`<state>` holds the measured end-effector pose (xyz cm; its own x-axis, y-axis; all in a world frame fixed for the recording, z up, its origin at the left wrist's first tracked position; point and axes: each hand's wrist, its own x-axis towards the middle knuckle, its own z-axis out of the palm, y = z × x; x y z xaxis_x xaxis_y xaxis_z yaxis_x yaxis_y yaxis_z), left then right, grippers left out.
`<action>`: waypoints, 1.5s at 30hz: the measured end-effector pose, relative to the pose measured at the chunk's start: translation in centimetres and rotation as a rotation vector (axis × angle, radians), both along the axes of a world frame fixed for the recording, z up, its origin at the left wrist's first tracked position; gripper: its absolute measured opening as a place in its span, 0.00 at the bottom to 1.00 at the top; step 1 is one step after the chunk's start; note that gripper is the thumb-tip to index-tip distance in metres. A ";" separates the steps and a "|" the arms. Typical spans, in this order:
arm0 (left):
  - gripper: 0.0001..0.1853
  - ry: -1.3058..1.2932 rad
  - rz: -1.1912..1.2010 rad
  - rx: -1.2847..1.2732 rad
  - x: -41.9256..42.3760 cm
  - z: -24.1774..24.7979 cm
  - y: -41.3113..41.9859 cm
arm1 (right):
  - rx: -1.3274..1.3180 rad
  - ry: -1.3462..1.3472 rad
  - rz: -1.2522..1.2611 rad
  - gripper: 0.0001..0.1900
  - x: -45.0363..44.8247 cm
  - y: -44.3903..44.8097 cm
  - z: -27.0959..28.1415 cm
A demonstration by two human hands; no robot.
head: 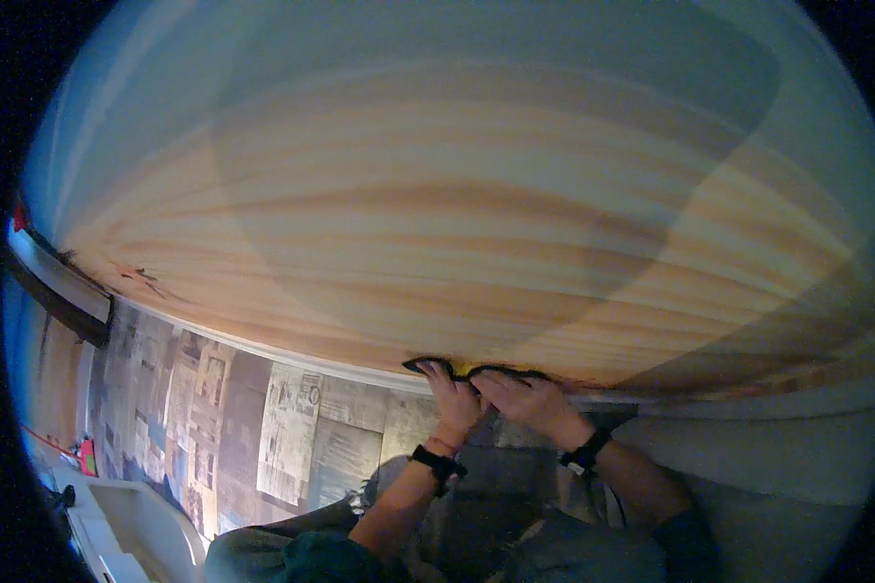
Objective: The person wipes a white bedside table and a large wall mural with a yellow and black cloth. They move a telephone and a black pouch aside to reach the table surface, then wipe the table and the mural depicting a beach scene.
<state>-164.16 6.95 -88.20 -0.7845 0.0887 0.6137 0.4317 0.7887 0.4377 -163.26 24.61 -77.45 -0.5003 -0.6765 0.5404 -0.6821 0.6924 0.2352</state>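
Note:
Both of my hands are low against a wall (437, 240) painted or printed in sandy orange stripes beneath blue. At its bottom edge is a small yellow piece (468, 369) with a wavy black outline. The fingers of my left hand (452, 408) rest on the left curve of that outline. Just to its right, my right hand (529, 401) lies with its fingers along the other black curve. My thumbs come close together between them. Whether my fingers grip the piece or only press on it is unclear. A black band circles each wrist.
A white baseboard (292, 357) runs along the wall's foot. The floor (284, 430) has patchwork wood-look planks. A white basin-like object (153, 514) stands at lower left, near a small red-and-green item (87, 455). A dark-framed opening (58, 291) is at far left. My shadow falls across the wall.

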 end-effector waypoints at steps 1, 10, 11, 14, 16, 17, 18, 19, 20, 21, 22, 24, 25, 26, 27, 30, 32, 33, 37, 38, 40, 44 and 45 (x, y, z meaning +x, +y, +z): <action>0.29 -0.067 -0.016 0.197 0.7 -0.5 1.1 | 0.032 -0.058 0.002 0.23 0.1 0.8 -2.4; 0.39 0.126 0.075 0.154 -1.6 7.7 -1.3 | -0.054 0.259 -0.083 0.20 -0.7 -2.3 3.5; 0.40 0.178 0.115 0.147 -2.0 10.7 -2.2 | -0.110 0.291 -0.083 0.20 -0.9 -3.5 6.1; 0.43 0.380 0.181 0.026 -3.3 17.7 -4.4 | -0.259 0.385 -0.120 0.22 -1.7 -6.7 11.3; 0.44 0.380 0.212 0.189 -4.3 15.9 -5.2 | -0.113 0.306 -0.051 0.23 -2.1 -7.9 10.4; 0.44 0.369 0.236 0.260 -4.5 14.7 -5.7 | -0.041 0.266 -0.011 0.24 -2.2 -8.4 9.6; 0.45 0.334 0.256 0.316 -4.3 12.6 -5.8 | -0.039 0.165 0.076 0.24 -2.3 -8.5 9.2; 0.45 0.223 0.222 0.351 -3.6 10.6 -5.6 | -0.062 0.117 0.088 0.24 -2.5 -8.3 7.6; 0.46 0.108 0.190 0.380 -3.2 8.6 -5.4 | -0.089 0.064 0.097 0.24 -2.7 -8.0 4.7; 0.46 -0.008 0.180 0.400 -2.2 6.5 -5.6 | -0.119 0.000 0.121 0.23 -2.6 -8.0 2.2; 0.46 -0.079 0.157 0.296 -0.7 5.6 -5.5 | -0.121 -0.106 0.154 0.23 -2.4 -7.5 0.9; 0.46 -0.165 0.119 0.235 0.6 4.6 -5.5 | -0.021 -0.124 0.122 0.23 -1.7 -6.6 -0.4; 0.45 -0.178 0.104 0.277 0.8 4.6 -5.3 | 0.034 -0.127 0.105 0.23 -1.6 -6.2 -0.6; 0.45 -0.190 0.087 0.320 0.9 4.5 -5.0 | 0.056 -0.080 0.086 0.23 -1.5 -5.9 -0.6; 0.44 -0.068 0.117 0.280 0.1 5.0 -4.6 | 0.076 -0.027 0.061 0.23 -1.7 -5.7 -0.1; 0.42 0.308 0.197 0.174 -3.3 10.6 -5.7 | 0.014 0.242 -0.057 0.24 -1.8 -7.7 5.3; 0.41 0.519 0.197 0.102 -5.8 16.2 -7.4 | -0.040 0.338 -0.111 0.25 -2.0 -9.2 10.3; 0.40 0.507 0.214 0.112 -5.9 17.9 -8.9 | -0.084 0.334 -0.085 0.25 -2.2 -10.5 12.5; 0.41 0.513 0.275 0.116 -6.5 16.8 -14.6 | 0.112 0.289 0.036 0.26 -3.0 -13.9 13.4; 0.41 0.484 0.282 0.138 -6.7 15.2 -15.1 | 0.102 0.288 0.103 0.28 -3.9 -14.5 11.1; 0.42 0.291 0.268 0.228 -6.2 10.6 -14.0 | 0.049 -0.141 0.134 0.24 -4.9 -14.2 2.4; 0.44 -0.121 0.238 0.460 -1.3 4.8 -11.4 | 0.264 -0.460 0.133 0.19 -2.8 -10.7 -5.6; 0.46 -0.175 0.240 0.391 -0.3 4.0 -10.6 | 0.282 -0.360 0.162 0.19 -2.2 -9.4 -6.3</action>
